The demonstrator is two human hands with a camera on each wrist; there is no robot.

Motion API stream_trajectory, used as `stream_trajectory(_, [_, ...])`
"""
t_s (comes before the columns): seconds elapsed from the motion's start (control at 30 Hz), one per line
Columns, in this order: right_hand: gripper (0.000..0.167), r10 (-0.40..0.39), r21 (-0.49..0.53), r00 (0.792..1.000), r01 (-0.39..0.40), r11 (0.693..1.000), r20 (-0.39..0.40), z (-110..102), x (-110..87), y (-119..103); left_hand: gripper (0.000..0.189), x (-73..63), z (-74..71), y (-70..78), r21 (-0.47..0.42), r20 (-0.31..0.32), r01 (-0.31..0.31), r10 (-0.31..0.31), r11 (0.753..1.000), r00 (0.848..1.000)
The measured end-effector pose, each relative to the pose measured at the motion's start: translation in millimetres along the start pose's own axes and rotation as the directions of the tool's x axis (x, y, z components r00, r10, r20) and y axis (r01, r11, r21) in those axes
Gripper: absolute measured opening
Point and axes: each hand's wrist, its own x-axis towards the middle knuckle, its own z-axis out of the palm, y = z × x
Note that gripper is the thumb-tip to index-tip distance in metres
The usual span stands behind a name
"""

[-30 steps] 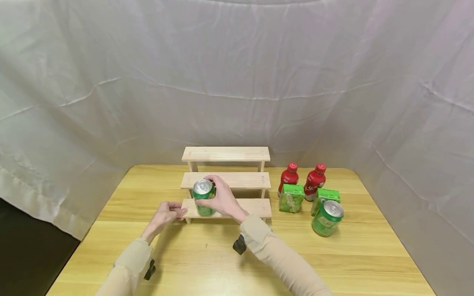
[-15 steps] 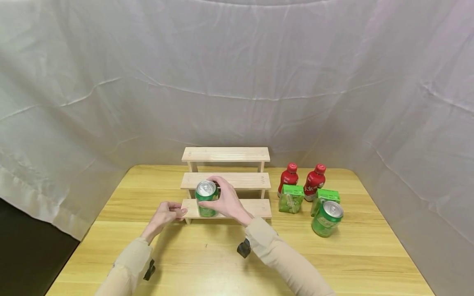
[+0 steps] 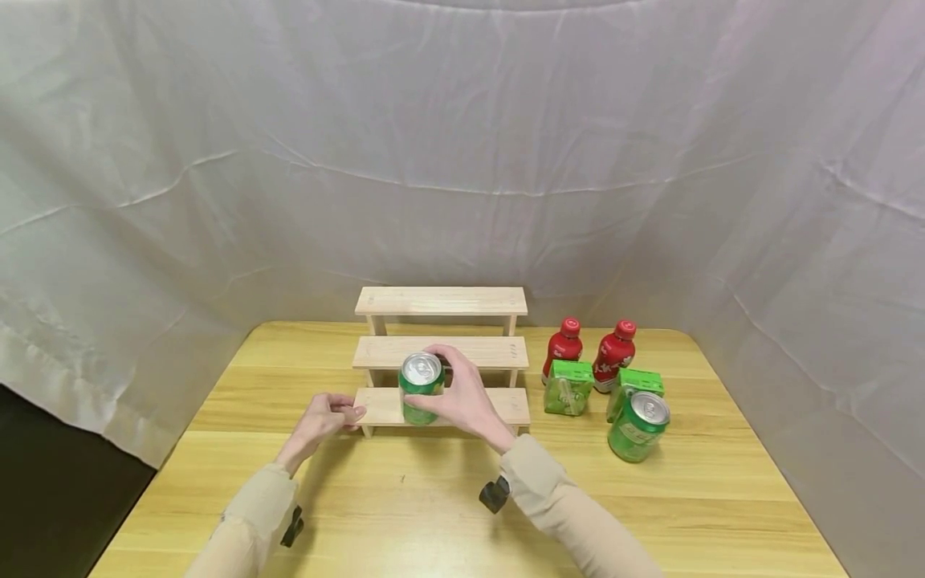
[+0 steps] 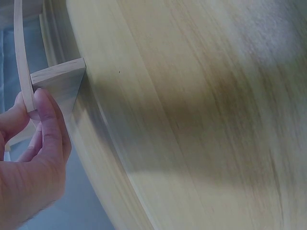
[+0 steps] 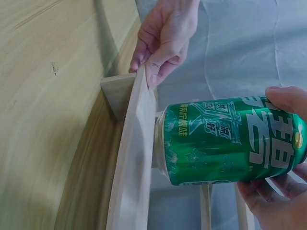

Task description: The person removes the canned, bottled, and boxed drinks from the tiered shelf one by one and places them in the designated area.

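Observation:
A three-step wooden shelf (image 3: 462, 352) stands on the table in the head view. My left hand (image 3: 323, 417) pinches the left end of its lowest board (image 4: 23, 62) between thumb and fingers, as the left wrist view shows. My right hand (image 3: 470, 401) grips a green soda can (image 3: 421, 371) around its upper part. Upright at the lowest board, the can (image 5: 216, 139) has its base against or just above the wood; I cannot tell which. Its far side is hidden from the head view.
Right of the shelf stand two red bottles (image 3: 564, 350), (image 3: 614, 356) with two green drink cartons (image 3: 568, 388), (image 3: 640, 380) before them. Another green can (image 3: 639, 427) partly covers the right carton. Grey cloth (image 3: 462, 160) hangs behind the wooden table (image 3: 405, 522).
My right hand has moved to the right along the lowest board with the can, from near its left end toward its middle. My left hand has stayed in place.

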Motion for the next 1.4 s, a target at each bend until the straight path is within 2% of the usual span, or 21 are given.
stream_trajectory(0.33, [0.066,0.006,0.036,0.995,-0.002,0.999,-0.103,-24.4,-13.1,6.0,0.05,-0.6,0.1,0.4,-0.023,-0.009,-0.001,0.0,1.0,1.0])
stream_trajectory(0.5, [0.067,0.045,0.018,0.986,-0.042,0.999,-0.159,-42.6,-24.6,11.9,0.05,-0.7,0.8,-0.1,-0.04,-0.011,0.005,-0.006,0.999,1.0])
stream_trajectory(0.83, [0.07,0.078,-0.04,0.959,-0.092,0.995,-0.272,-87.2,-48.2,27.7,0.051,0.4,-0.9,-0.8,-0.07,0.002,-0.005,0.005,0.998,1.0])
stream_trajectory(1.03, [0.067,0.109,-0.039,0.941,-0.128,0.991,-0.32,-110.6,-59.2,36.5,0.051,0.6,-0.3,-1.2,-0.064,0.003,-0.003,0.004,0.998,1.0])
stream_trajectory(1.23, [0.069,0.15,-0.083,0.919,-0.192,0.978,-0.365,-127.8,-72.2,44.4,0.05,0.8,-0.2,-1.4,-0.079,0.003,-0.008,0.008,0.997,1.0])
stream_trajectory(1.4, [0.072,0.206,-0.075,0.904,-0.251,0.965,-0.374,-136.6,-82.8,55.3,0.049,1.6,0.2,-2.3,-0.09,0.005,-0.005,0.005,0.996,1.0])
